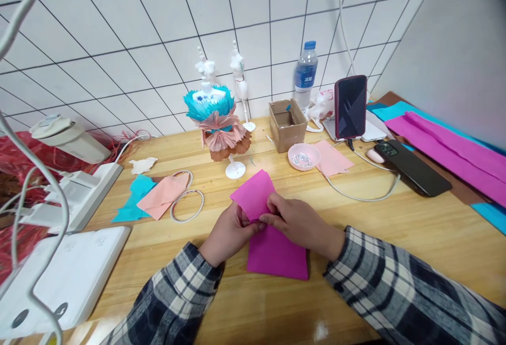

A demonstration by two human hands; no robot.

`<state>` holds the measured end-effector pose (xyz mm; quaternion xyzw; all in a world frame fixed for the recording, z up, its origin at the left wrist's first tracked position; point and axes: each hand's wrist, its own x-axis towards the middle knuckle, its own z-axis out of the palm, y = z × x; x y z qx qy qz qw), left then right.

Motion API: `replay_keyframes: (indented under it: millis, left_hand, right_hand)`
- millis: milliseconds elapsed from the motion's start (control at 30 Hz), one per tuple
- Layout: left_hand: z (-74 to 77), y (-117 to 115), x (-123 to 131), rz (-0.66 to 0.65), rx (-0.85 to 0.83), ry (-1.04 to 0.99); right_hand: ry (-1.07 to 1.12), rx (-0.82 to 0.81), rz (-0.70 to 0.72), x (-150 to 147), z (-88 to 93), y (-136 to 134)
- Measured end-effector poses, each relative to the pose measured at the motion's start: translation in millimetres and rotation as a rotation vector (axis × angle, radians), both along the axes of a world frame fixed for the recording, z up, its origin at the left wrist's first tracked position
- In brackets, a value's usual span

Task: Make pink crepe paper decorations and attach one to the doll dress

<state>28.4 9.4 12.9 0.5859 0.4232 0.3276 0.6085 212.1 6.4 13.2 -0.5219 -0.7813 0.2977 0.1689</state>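
Note:
A piece of bright pink crepe paper (253, 193) is pinched between both hands above the wooden table. My left hand (231, 233) holds its lower left side, fingers partly hidden behind the sheet. With thumb and curled fingers, my right hand (298, 223) grips the lower right edge. Under the hands lies a folded stack of darker magenta crepe paper (276, 258). Beyond them stands a small white mannequin (207, 78) dressed in a ruffled paper skirt (219, 123) of blue, pink and brown layers.
A cardboard box (288, 123), a pink dish of beads (303, 157) and a water bottle (306, 73) stand at the back. Two phones lie or stand right, one upright phone (350, 106) on a cable. Paper scraps (162, 195) and a power strip (93, 192) are left.

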Motion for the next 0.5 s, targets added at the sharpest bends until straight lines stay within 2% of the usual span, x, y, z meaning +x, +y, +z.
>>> replay_keyframes:
  millis: [167, 500]
  left_hand:
    - [-1.5, -0.4, 0.0, -0.026, -0.092, -0.080]
    - [-4.3, -0.1, -0.9, -0.008, -0.081, 0.036]
  right_hand:
    - [0.011, -0.012, 0.003, 0.4, 1.4, -0.7]
    - [-0.016, -0.022, -0.014, -2.3, 3.0, 0.3]
